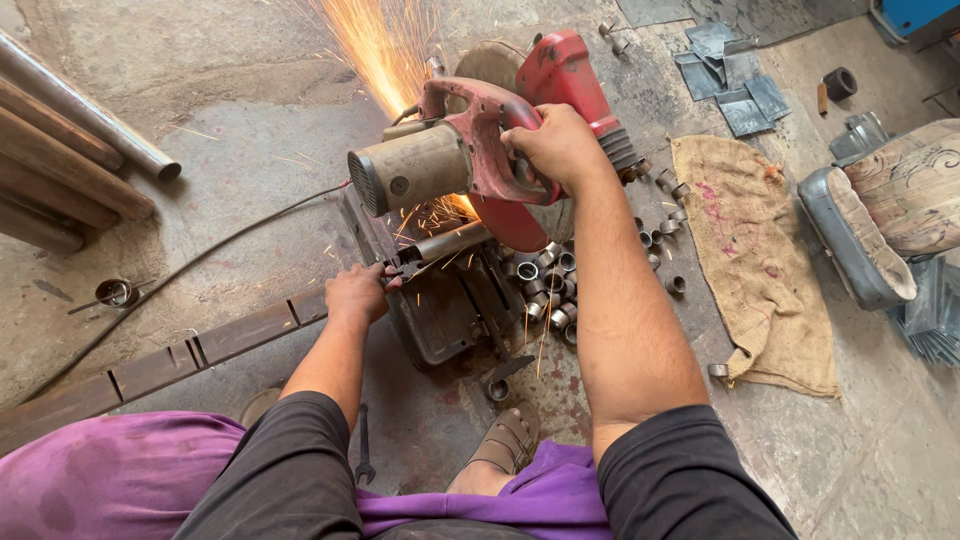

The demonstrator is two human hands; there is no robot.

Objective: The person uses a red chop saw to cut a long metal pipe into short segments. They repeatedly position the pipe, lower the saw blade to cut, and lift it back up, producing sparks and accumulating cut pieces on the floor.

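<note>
I'm clamping my right hand (555, 145) on the heavy chop saw (480, 150) handle at 12 o'clock, left hand (355, 293) closed gripping pliers (405, 267) steadying the stiff, hot steel pipe (450, 242) below the blade.

1. A single view, from a camera worn on the person's head.
2. It looks steeply down and forward over both arms, onto the grey concrete floor (250, 130).
3. It sits close: the right hand (552, 145), gripping the red metal chop saw (490, 140), fills the centre, with the left hand (355, 293) below-left of that grip.
</note>
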